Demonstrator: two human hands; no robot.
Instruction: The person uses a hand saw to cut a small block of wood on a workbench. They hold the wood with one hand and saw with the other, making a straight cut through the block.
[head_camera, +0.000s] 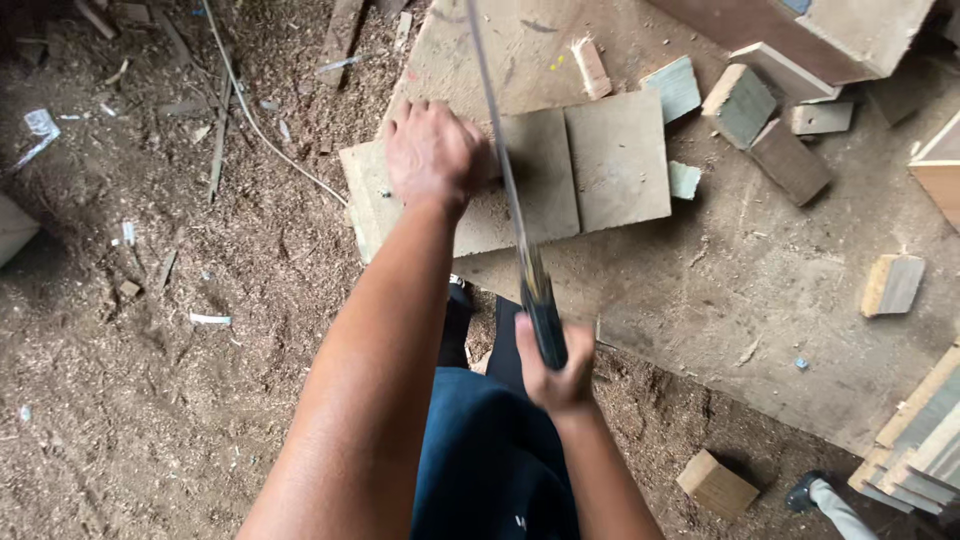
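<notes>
Two bare hands work over a flat grey-brown wooden board (520, 170) lying at the upper middle of the frame on a larger dusty plywood sheet (720, 290); the left hand (432, 152) lies palm-down on the board's left part, fingers spread and pressing on its surface, while the right hand (556, 372), lower centre, is clenched around the dark handle of a long thin-bladed handsaw (512, 190) whose blade runs up across the board just right of the left hand and out past the top edge of the frame. No packages, labels or signs can be made out. Right of the board, toward the upper right, lie several pale greenish and tan offcut blocks (740, 102), and a small tan block (893, 284) sits alone at the right edge. A stack of pale planks (920, 440) fills the lower right corner, with a light wooden cube (716, 485) on the ground near it. Sawdust-covered ground (150, 350) takes up the left half, crossed at upper left by a thin pale cord (262, 130) and scattered splinters
</notes>
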